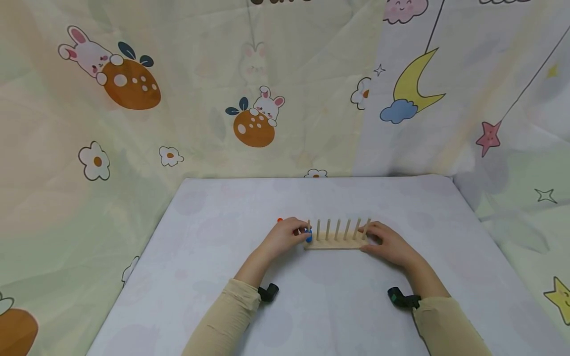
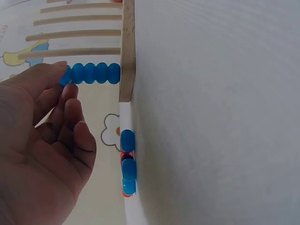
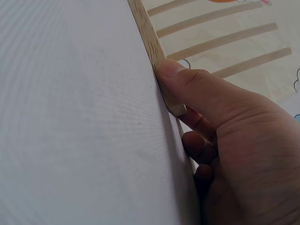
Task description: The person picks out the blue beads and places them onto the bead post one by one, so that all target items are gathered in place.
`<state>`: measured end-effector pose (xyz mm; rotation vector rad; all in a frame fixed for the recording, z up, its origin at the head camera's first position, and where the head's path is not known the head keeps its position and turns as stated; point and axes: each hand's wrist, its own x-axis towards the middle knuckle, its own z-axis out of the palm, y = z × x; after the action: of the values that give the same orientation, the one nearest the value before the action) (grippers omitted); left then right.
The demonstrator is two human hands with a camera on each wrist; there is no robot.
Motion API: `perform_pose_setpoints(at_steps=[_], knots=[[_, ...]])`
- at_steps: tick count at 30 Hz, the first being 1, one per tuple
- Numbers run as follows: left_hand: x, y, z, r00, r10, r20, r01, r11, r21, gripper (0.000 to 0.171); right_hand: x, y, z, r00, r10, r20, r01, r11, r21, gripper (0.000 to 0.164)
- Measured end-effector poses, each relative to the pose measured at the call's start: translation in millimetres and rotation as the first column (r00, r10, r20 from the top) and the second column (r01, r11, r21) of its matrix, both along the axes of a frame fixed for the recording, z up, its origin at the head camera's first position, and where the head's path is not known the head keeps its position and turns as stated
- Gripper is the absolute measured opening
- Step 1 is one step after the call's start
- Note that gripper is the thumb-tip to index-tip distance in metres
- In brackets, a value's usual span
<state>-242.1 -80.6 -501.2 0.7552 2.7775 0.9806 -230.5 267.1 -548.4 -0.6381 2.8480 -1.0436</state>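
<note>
A wooden peg rack (image 1: 338,244) with a row of upright pegs stands on the table. Its leftmost peg carries a stack of several blue beads (image 2: 96,73). With thumb and fingertips, my left hand (image 1: 286,233) pinches the topmost blue bead (image 2: 66,76) at the outer end of that stack; the peg's tip is hidden there in the left wrist view. At the opposite end, my right hand (image 1: 394,245) grips the rack's base (image 3: 151,40), its thumb pressed on the front edge. The other pegs (image 2: 75,34) in sight are bare.
Beyond my left hand lie loose blue beads (image 2: 127,140) and some red-orange ones, partly hidden; one orange bead (image 1: 279,219) shows past the hand in the head view. A pale cloth covers the table (image 1: 222,207), and a printed curtain (image 1: 200,123) hangs behind it.
</note>
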Motion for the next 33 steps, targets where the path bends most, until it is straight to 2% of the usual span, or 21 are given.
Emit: perform_pose_setpoints(at_steps=[5,11,17,23,26,33], knots=[[0.6,-0.1,-1.6,1.0,0.008,0.012,-0.008,1.0,-0.02,0.023,-0.3,-0.4,0.7,1.0,0.004,-0.012,-0.004,1.0,0.004,0.049],[2.2,-6.8,-6.5,1.0,0.018,0.01,-0.018,1.0,0.017,0.03,0.0,-1.2,1.9,1.0,-0.004,-0.001,0.004,1.0,0.004,0.049],[3.5,-21.3,-13.0,0.995,0.098,0.015,-0.099,0.993,0.068,0.026,0.8,-2.2,2.6,0.999,-0.025,0.026,0.024,1.0,0.009,0.05],[4.4,-39.8,-14.1,0.982,0.186,0.034,-0.189,0.976,0.109,0.01,1.7,-2.1,3.3,1.0,-0.015,0.021,0.015,1.0,0.007,0.05],[2.7,-47.8,-14.3,0.974,0.224,0.046,-0.227,0.968,0.104,0.007,1.9,-1.7,3.3,1.0,-0.013,0.016,0.013,1.0,0.012,0.051],[0.7,-62.9,-19.5,0.958,0.275,0.083,-0.279,0.959,0.047,0.016,2.2,-2.1,2.3,1.0,-0.016,0.002,0.016,1.0,0.009,0.05]])
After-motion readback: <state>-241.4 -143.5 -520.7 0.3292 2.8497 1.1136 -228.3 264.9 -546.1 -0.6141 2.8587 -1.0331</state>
